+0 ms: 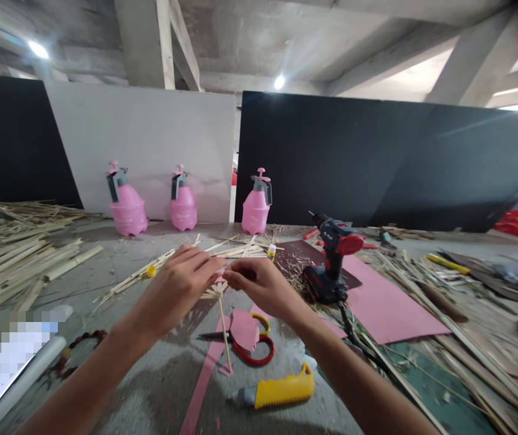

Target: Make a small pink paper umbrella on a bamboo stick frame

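Observation:
My left hand (186,275) and my right hand (259,281) meet above the work surface, thumbs and forefingers pinched together. Between the fingertips is a small pale pink piece of paper (220,273), mostly covered by the fingers. Just below it a thin bamboo stick frame (217,291) spreads out, partly hidden by my left hand. One stick runs down from it toward me and ends at a pink paper scrap (226,368). Under my hands lie scissors (259,355) with red and yellow handles, partly covered by a cut pink paper piece (244,329). A pink paper strip (202,386) lies beside them.
A yellow utility knife (281,389) lies near me. To the right are a cordless drill (331,260) and a pink sheet (390,302). A glue stick (271,252), a yellow cap (151,271), bamboo strips (19,254) and pink spray bottles (255,211) lie or stand farther back.

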Available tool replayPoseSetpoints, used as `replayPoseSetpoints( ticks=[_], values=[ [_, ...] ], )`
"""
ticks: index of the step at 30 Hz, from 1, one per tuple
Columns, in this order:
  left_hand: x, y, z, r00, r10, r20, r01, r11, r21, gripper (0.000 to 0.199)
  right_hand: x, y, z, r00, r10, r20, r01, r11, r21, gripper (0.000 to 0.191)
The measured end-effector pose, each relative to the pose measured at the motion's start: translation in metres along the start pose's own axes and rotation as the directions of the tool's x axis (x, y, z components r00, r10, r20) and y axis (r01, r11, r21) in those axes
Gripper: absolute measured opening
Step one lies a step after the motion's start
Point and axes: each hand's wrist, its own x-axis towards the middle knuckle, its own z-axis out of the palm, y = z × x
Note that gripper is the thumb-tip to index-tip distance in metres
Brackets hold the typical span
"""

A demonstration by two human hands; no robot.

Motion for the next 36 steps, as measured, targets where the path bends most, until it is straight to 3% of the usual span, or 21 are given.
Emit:
replayPoseSetpoints(
  ticks=[3,7,10,19,26,31,36],
  values=[
    [0.000,-0.003,-0.001,0.991,-0.094,0.091,0.101,0.992,-0.070,0.023,-0.001,-0.003,0.000,0.998,-0.036,-0.043,0.033,0.996,-0.080,0.021],
    [0.000,-0.009,-0.007,0.926,-0.182,0.331,0.282,0.916,-0.286,0.030,-0.003,-0.005,0.000,0.986,-0.104,-0.133,0.080,0.982,-0.169,0.010],
    [0.000,-0.013,-0.010,0.892,-0.187,0.412,0.356,0.854,-0.381,0.040,-0.005,-0.005,0.001,0.975,-0.164,-0.150,0.123,0.960,-0.251,0.012],
    [0.006,-0.015,-0.010,0.855,-0.269,0.443,0.466,0.775,-0.428,0.043,-0.005,-0.003,0.003,0.951,-0.277,-0.139,0.215,0.914,-0.345,0.012],
    [0.006,-0.018,-0.012,0.818,-0.349,0.457,0.550,0.708,-0.443,0.029,-0.006,0.001,0.003,0.950,-0.285,-0.125,0.218,0.896,-0.386,0.011],
    [0.005,-0.017,-0.008,0.835,-0.335,0.437,0.514,0.760,-0.399,0.019,-0.004,0.005,0.007,0.948,-0.304,-0.091,0.242,0.879,-0.411,0.010],
    [0.003,-0.016,-0.005,0.818,-0.335,0.467,0.502,0.812,-0.297,0.018,-0.004,0.008,0.010,0.943,-0.330,-0.025,0.287,0.852,-0.438,0.011]
  ],
)
